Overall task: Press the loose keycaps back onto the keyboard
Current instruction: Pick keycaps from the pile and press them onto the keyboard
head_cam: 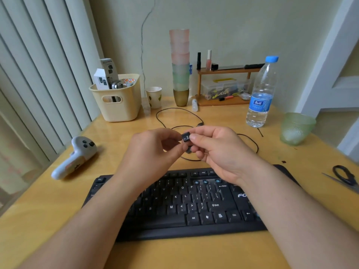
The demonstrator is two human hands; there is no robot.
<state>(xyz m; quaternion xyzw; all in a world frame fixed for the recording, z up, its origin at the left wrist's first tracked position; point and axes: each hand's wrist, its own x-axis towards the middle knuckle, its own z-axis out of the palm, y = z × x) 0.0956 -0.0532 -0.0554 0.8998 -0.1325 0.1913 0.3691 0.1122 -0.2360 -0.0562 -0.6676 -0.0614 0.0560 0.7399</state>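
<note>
A black keyboard [186,206] lies on the wooden desk in front of me, my forearms crossing over it. A few bare blue key sockets [206,181] show in its upper right rows. Both hands are raised above the desk behind the keyboard. My right hand [217,150] pinches a black keycap [185,136] with white lettering between thumb and forefinger. My left hand [155,150] meets it, fingertips touching the same keycap from the left. A second dark keycap [188,150] shows lower down, tucked in the right hand's curled fingers.
The keyboard's black cable [174,121] loops behind my hands. A white game controller [75,158] lies left, scissors [343,175] right. Farther back stand a cream basket [118,105], paper cup [154,97], stacked cups [180,66], water bottle [261,94], green glass bowl [295,128] and a small shelf [225,88].
</note>
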